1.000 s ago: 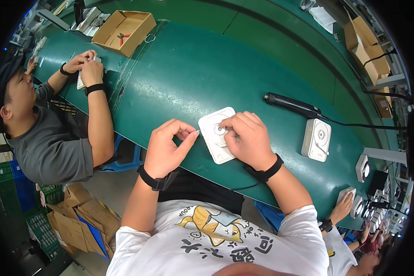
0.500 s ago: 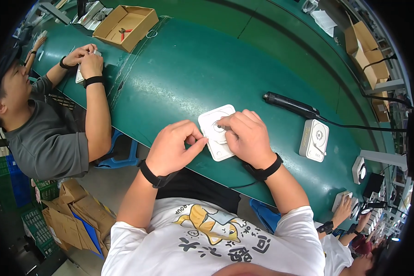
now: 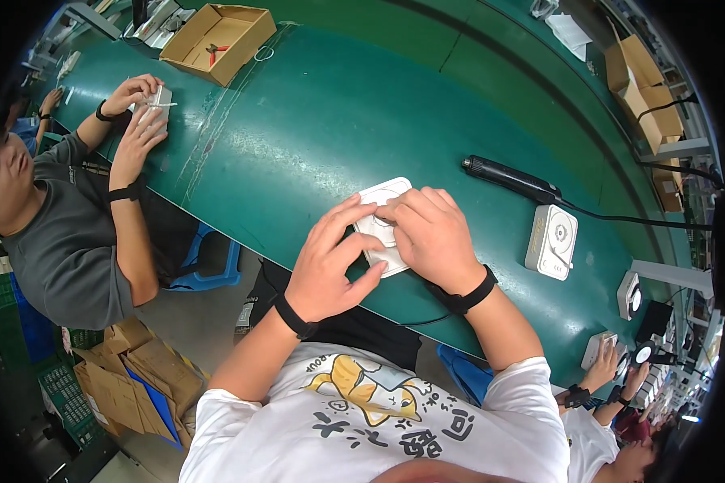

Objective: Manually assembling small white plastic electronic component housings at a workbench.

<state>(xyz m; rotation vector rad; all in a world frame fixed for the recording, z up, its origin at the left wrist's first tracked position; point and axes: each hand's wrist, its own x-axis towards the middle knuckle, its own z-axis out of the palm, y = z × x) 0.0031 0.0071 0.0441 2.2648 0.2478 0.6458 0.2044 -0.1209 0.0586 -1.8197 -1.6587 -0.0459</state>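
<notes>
A white rounded-square device with a round disc in its face, like a small record player, lies on the green table in front of me. My left hand is over its left side, fingers spread and thumb apart, with fingertips touching its face and edge. Curled over the right side is my right hand, its fingertips drawn together at the disc's middle. Whatever they pinch is hidden by the fingers. A similar white device with a small arm on its face stands to the right.
A black corded electric screwdriver lies beyond my right hand, its cable running right. At the far left stands a cardboard box holding red-handled pliers. A co-worker handles a white device at left; another person's hands work at lower right.
My left hand has moved from pinching at the device's left edge to spreading over its face. My right hand stays at the disc. The left co-worker's hands have shifted on their piece.
</notes>
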